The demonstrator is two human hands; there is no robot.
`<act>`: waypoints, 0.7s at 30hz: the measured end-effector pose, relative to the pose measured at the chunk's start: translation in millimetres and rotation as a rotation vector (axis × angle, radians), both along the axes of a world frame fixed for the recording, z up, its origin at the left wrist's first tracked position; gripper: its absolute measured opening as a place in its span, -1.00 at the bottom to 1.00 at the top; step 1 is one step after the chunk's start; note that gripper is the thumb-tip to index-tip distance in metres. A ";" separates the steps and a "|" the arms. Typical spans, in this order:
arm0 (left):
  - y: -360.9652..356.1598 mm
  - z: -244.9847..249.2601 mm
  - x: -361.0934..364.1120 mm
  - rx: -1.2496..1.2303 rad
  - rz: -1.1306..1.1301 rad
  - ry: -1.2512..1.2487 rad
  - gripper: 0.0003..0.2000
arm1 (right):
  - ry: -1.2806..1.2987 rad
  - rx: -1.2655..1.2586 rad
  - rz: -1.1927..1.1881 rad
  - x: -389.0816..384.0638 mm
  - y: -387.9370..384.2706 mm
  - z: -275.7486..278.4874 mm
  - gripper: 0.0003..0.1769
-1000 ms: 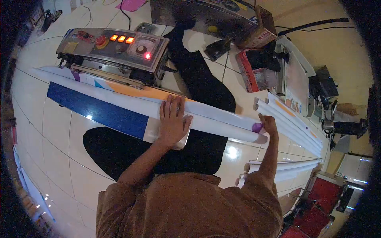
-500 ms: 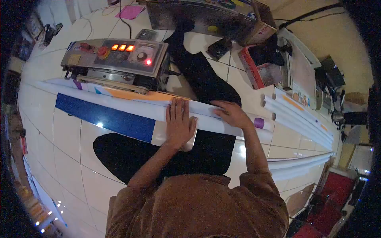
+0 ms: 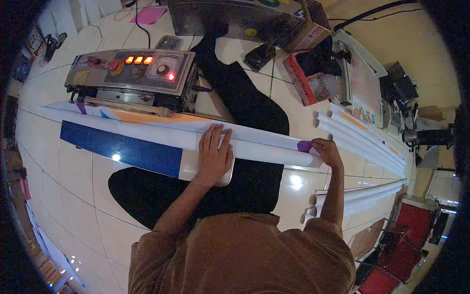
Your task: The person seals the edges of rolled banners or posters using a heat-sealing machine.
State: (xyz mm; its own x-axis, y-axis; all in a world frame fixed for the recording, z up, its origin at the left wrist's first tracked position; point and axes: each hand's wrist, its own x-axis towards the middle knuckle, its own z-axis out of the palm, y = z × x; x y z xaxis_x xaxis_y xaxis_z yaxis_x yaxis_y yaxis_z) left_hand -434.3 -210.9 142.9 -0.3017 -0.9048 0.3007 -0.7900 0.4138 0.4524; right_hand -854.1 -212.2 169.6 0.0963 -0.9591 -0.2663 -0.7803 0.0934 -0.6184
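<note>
A long white sheet, partly rolled, with orange and purple print, lies across my lap and over a blue-and-cream board. My left hand rests on the sheet with its fingers stretched out, over the cream end of the board. At the right end of the sheet, my right hand has its fingers closed on the edge beside a purple patch. The sheet's far edge runs along the front of a metal machine with lit orange switches and a dial.
White rolls lie on the tiled floor at the right, and more rolls lie nearer. An open red box and a large metal case stand beyond my leg. A red-covered object is at the lower right.
My right hand has moved right along the sheet to its end and closed on the edge. My left hand stays on the sheet. The whole view has shifted slightly.
</note>
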 end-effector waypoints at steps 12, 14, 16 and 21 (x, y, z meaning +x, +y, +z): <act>1.6 1.0 0.3 -0.033 -0.015 0.004 -0.53 | -0.037 -0.078 -0.099 20.1 -4.5 -1.0 -0.77; 2.4 1.2 0.6 -0.067 -0.030 0.015 -0.54 | -0.092 -0.091 -0.135 24.9 -5.7 0.6 -0.77; 2.6 2.4 0.0 -0.076 -0.031 0.023 -0.55 | -0.062 -0.097 -0.118 28.0 -8.5 1.1 -0.79; 3.4 1.7 0.1 -0.080 -0.026 0.044 -0.57 | -0.132 -0.093 -0.123 37.2 -12.5 0.0 -0.79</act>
State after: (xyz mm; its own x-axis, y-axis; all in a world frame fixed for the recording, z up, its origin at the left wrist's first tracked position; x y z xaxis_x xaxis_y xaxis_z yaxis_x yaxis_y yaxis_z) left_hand -434.2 -207.4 144.6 -0.3097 -0.8696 0.3846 -0.7589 0.4697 0.4510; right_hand -817.0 -224.8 169.5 0.0047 -0.9856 -0.1689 -0.6780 0.1210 -0.7250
